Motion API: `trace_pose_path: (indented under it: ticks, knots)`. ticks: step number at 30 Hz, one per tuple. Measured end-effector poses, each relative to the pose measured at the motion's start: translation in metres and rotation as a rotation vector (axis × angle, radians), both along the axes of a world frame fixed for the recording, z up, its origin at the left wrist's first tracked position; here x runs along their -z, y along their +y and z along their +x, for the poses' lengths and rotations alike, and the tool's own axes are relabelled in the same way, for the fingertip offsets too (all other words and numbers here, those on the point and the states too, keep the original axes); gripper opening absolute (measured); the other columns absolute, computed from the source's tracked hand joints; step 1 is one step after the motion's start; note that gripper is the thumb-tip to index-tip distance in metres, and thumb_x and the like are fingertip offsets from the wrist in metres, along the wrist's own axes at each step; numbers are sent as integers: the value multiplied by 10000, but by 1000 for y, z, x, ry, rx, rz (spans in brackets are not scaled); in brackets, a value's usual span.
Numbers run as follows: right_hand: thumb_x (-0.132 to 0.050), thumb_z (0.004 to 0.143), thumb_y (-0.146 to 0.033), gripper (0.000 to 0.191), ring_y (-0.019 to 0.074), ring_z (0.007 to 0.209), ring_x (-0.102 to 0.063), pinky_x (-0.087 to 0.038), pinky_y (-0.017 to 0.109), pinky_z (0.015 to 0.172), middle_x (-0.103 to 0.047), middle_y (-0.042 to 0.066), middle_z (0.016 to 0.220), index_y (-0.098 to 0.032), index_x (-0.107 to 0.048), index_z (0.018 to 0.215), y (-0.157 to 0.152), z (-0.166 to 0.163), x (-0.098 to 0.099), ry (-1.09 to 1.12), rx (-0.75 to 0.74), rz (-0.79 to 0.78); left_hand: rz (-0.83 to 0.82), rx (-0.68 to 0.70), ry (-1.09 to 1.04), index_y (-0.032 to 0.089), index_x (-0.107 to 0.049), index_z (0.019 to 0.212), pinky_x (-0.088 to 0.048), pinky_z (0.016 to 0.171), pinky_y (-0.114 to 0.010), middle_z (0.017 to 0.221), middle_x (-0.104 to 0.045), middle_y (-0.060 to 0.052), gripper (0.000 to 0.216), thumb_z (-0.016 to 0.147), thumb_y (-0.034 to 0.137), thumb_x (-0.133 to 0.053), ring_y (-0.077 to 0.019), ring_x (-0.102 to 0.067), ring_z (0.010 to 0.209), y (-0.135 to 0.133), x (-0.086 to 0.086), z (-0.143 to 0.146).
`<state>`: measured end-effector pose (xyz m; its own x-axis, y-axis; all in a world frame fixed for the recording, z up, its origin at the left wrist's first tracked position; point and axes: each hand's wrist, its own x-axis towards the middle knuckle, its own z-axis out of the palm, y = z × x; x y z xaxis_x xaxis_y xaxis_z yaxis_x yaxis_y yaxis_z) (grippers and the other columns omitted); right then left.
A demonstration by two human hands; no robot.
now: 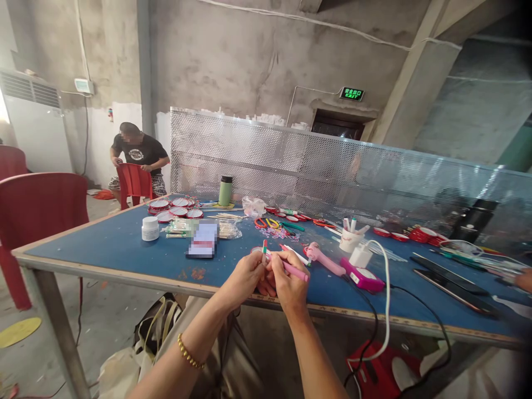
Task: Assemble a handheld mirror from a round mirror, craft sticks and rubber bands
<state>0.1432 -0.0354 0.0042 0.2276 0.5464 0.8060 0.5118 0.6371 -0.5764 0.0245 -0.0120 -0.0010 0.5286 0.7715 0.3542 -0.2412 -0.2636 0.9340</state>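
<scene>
Over the near edge of the table, my left hand (246, 274) is closed around a small white piece with red and green marks (265, 251). Its exact kind is hard to make out, and my fingers cover its lower part. Close against it, my right hand (287, 284) grips a pink marker pen (296, 271), its back end pointing right. The pen's tip is hidden by my fingers. Just beyond my hands lie a white marker with a red cap (296, 254) and a pink handheld gadget (325, 259).
A phone (202, 239), a white jar (150, 229) and red-rimmed discs (178, 211) lie left. Scissors (273, 223), a cup of pens (349, 239), a magenta box (366, 277) and cables are beyond and right. A perforated metal screen (257, 160) borders the table; another person (139, 152) is behind.
</scene>
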Motion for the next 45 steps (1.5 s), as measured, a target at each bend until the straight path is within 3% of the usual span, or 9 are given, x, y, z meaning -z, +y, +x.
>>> trace_pose_path:
  ticks: [9, 23, 30, 45]
  knots:
    - [-567, 904, -300, 225, 81, 389, -483, -418, 203, 419, -566, -45, 547, -186, -578, 711, -1, -1, 0, 47, -35, 8, -11, -3, 7, 187, -473, 825, -482, 461, -214, 596, -607, 8, 409, 888, 591, -469, -144, -641, 520, -2, -2, 0]
    - [-563, 890, -280, 209, 86, 426, -507, -465, 214, 484, -587, -36, 574, -189, -582, 702, -1, -2, -2, -12, 27, 27, -9, -26, 14, 186, -482, 803, -496, 466, -214, 607, -618, 4, 413, 881, 592, -473, -136, -637, 514, -2, -3, 0]
    - [-572, 897, -315, 226, 83, 377, -483, -416, 209, 403, -581, -41, 556, -194, -566, 706, -2, -3, -1, 75, -31, -5, -14, -21, 4, 182, -505, 812, -490, 462, -211, 593, -604, 9, 431, 879, 607, -475, -144, -642, 519, -2, -3, 0]
    - [-564, 908, -323, 227, 102, 456, -532, -448, 220, 480, -594, -28, 580, -190, -594, 727, 0, -1, 1, -20, 15, -1, -24, -48, 8, 186, -481, 746, -497, 461, -228, 586, -595, 19, 431, 851, 603, -504, -144, -635, 496, -2, -3, 2]
